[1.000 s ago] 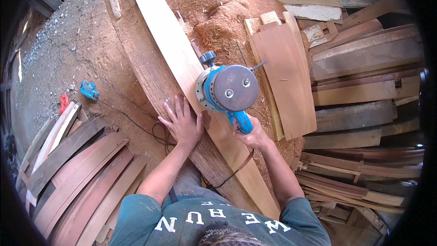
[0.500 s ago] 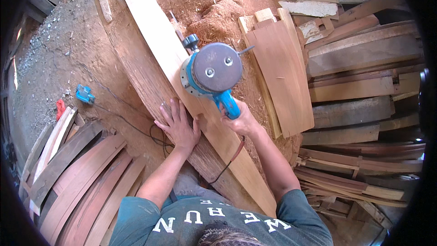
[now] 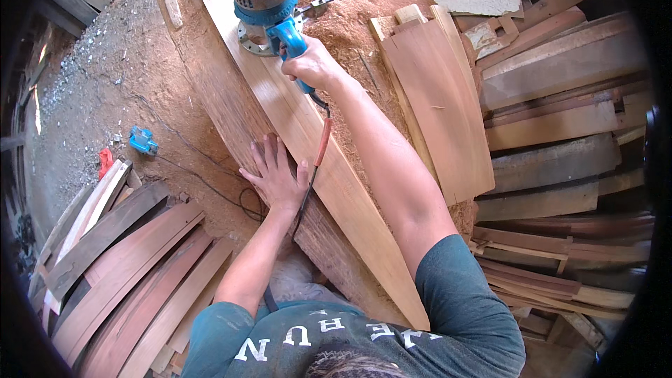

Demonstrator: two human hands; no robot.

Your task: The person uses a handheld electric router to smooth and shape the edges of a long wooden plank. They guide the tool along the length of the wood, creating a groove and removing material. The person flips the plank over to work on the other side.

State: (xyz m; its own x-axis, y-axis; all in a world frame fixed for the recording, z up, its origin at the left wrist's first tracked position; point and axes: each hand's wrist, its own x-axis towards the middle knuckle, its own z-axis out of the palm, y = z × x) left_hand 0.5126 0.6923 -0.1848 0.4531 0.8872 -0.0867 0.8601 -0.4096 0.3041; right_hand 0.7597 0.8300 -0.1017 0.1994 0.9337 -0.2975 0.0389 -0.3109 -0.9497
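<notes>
1. The right hand is wrapped around the handle of a blue router; the fingers' undersides are hidden, and only the back of the hand and part of the grip show.
2. The router stands over the far part of a pale plank, its dark cap reaching the picture's upper edge. The body hides much of its round metal base plate, and whatever lies beneath the plate cannot be seen.
3. A thin rod sticks out to the right of the router; how it is fixed is hard to make out.
4. The left hand lies open, palm down and fingers spread, on the weathered board left of the plank. Whether the thumb touches the plank's edge, I cannot tell.
5. The plank covers part of the weathered board, whose near end disappears by the shirt.
6. From the handle, a cord with an orange-red sleeve crosses the plank; its lower stretch is lost near the trousers.
7. On the ground at left, a small blue device and a red object are too small to identify.
8. The dark fisheye rim cuts off the outer ends of the stacked boards at right.
</notes>
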